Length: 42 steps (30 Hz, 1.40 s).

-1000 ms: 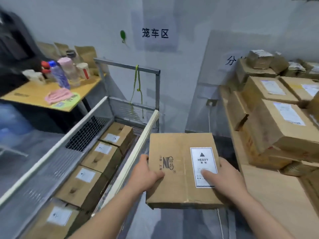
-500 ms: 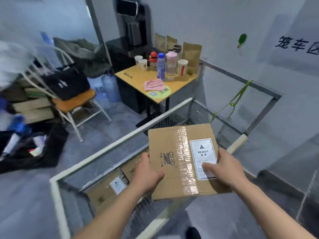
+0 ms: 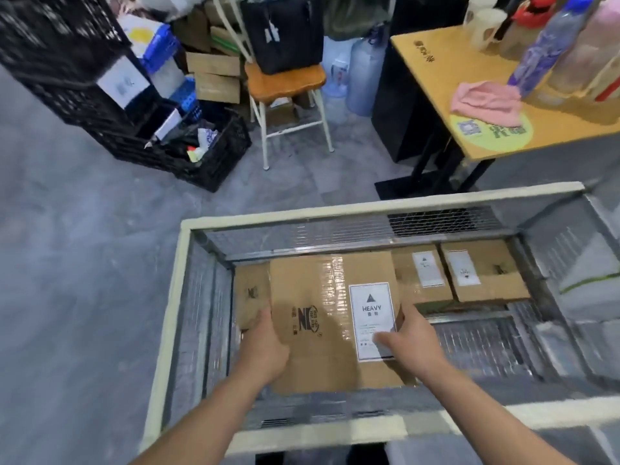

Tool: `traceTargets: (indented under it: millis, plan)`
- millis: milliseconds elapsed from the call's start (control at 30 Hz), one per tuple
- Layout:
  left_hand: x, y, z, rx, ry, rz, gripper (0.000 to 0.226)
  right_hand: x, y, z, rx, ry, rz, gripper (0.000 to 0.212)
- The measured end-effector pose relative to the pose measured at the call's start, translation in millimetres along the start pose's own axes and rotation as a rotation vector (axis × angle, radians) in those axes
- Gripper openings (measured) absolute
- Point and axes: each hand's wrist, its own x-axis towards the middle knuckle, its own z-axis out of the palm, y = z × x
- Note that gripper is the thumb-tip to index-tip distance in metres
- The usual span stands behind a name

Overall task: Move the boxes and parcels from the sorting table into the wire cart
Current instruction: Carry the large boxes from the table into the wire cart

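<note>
The wire cart fills the lower view, its mesh walls topped by a pale padded rim. Inside, along the far wall, at least three cardboard boxes already lie flat: two labelled ones to the right and one partly hidden at the left. Much of the cart floor nearer the person looks bare, so there seems room for more. A larger box with a HEAVY label is held over the cart interior, not yet set down. The left hand grips its left edge and the right hand grips its right edge, thumb on the label. The sorting table is out of view, so what remains cannot be told.
</note>
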Motion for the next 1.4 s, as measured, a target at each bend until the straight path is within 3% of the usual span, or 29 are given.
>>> traceTargets:
  millis: [400, 567, 1000, 1267, 1400]
  plan:
    - [93, -155, 31, 0.056, -0.050, -0.219, 0.036, 78, 33, 175, -0.049, -0.203, 0.060, 0.031]
    - [124, -194, 41, 0.105, -0.085, -0.269, 0.042, 99, 43, 217, -0.098, -0.249, 0.100, 0.029]
    - [193, -208, 32, -0.012, -0.202, -0.333, 0.049, 149, 39, 251, -0.106, -0.213, 0.123, 0.024]
    - [191, -217, 43, 0.058, -0.118, -0.248, 0.040, 144, 60, 262, -0.044, -0.181, 0.164, 0.042]
    - [192, -229, 56, 0.146, -0.073, -0.238, 0.027, 146, 67, 272, -0.099, -0.261, 0.175, 0.048]
